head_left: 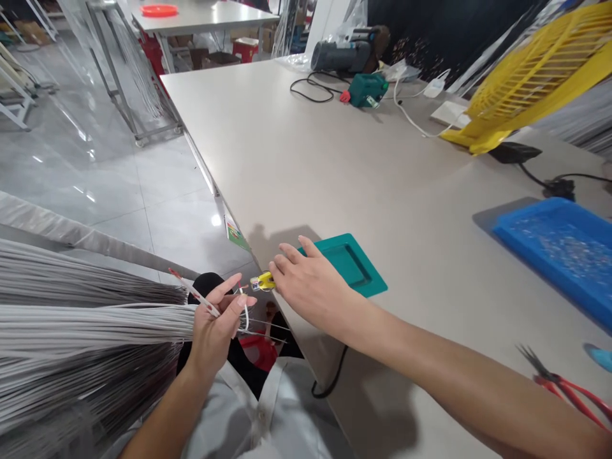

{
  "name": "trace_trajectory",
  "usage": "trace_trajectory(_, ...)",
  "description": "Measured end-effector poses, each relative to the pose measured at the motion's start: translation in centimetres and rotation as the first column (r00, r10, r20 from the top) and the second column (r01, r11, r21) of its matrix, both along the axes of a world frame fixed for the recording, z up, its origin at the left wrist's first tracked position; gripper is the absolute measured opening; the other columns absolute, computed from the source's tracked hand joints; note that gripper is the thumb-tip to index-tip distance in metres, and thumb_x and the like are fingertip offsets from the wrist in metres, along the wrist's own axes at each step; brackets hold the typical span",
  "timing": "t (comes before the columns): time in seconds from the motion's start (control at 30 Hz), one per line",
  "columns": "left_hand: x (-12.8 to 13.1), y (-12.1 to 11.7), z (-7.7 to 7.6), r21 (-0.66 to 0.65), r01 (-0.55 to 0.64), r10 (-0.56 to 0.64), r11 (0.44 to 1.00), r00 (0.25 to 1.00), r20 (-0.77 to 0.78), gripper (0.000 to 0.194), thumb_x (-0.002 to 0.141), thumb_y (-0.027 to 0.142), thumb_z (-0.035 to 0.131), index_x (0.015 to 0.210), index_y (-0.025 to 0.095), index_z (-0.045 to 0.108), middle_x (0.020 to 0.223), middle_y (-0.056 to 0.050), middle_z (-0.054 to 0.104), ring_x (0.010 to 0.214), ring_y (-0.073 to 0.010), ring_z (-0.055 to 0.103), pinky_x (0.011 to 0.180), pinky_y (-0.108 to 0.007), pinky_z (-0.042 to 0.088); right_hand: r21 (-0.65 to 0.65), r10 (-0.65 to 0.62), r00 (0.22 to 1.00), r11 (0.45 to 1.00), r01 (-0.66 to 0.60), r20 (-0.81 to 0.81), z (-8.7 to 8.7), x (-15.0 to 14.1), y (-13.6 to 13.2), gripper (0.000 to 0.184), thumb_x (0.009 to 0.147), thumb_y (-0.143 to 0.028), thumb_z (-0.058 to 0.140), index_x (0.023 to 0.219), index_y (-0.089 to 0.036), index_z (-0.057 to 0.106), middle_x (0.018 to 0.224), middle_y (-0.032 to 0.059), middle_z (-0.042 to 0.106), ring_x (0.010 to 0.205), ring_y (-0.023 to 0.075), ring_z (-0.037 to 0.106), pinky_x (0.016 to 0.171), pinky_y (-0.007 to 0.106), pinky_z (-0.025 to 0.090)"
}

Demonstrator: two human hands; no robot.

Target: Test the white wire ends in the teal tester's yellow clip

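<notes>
My left hand (pixel 213 331) is closed in a pinch on the end of a thin white cable (pixel 246 315), where fine coloured wires fan out. A slim white strip with red marks (pixel 197 294) also sticks out from between its fingers. At the table's edge, my right hand (pixel 310 280) grips a small yellow tool (pixel 265 280) whose light-coloured tip points at the wire ends, a small gap apart. Its grip is partly hidden by the fingers. Under and behind the right hand lies a green tray (pixel 377 284).
A thick bundle of grey-white cables (pixel 95 324) lies to the left. On the table are a blue tray (pixel 540 239) with small clear bits, red-handled pliers (pixel 557 379), a yellow fan (pixel 516 95) and a green device (pixel 368 89). A red stool (pixel 261 350) shows below.
</notes>
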State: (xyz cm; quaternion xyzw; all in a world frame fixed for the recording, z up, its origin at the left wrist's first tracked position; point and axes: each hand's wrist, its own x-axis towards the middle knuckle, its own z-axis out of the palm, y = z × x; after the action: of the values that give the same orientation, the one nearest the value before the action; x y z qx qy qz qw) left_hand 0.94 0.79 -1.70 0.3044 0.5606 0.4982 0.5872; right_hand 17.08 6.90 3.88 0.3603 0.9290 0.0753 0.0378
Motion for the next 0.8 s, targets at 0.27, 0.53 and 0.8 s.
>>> trace_trajectory(0.27, 0.6, 0.4, -0.2, -0.001, 0.034, -0.034, 0.999, 0.998, -0.053, 0.05, 0.069, 0.031, 0.067, 0.117, 0.016, 0.058, 0.07, -0.004, 0.07, 0.037, -0.0033, 0.033, 0.036, -0.019, 0.025, -0.11, 0.051, 0.997, 0.993, -0.044, 0.057, 0.1, 0.0, 1.0, 0.022, 0.076, -0.001, 0.047, 0.074, -0.011, 0.066, 0.071, 0.0119, 0.067, 0.071, 0.0232, 0.059, 0.086, 0.047, 0.032)
trace_trajectory(0.53, 0.3, 1.0, -0.9, 0.012, 0.118, -0.114, 0.993, 0.977, -0.181, 0.046, 0.072, 0.03, 0.065, 0.115, 0.017, 0.061, 0.076, -0.005, 0.072, 0.056, -0.0126, 0.056, 0.046, -0.022, 0.039, -0.159, 0.053, 0.995, 0.986, -0.038, 0.088, 0.4, 0.1, 1.2, 0.021, 0.077, -0.004, 0.045, 0.075, -0.012, 0.065, 0.073, 0.0108, 0.067, 0.073, 0.022, 0.06, 0.091, 0.048, 0.028)
trace_trajectory(0.8, 0.5, 0.9, -0.4, 0.052, 0.104, -0.086, 0.993, 0.96, -0.268, 0.04, 0.071, 0.026, 0.066, 0.109, 0.016, 0.063, 0.076, -0.005, 0.072, 0.07, -0.0157, 0.063, 0.064, -0.025, 0.047, -0.095, -0.046, 0.996, 0.995, 0.039, -0.072, -0.7, 0.9, 1.2, 0.048, 0.077, -0.037, 0.061, 0.114, -0.008, 0.053, 0.097, 0.0141, 0.065, 0.094, 0.0265, 0.057, 0.096, 0.049, 0.026)
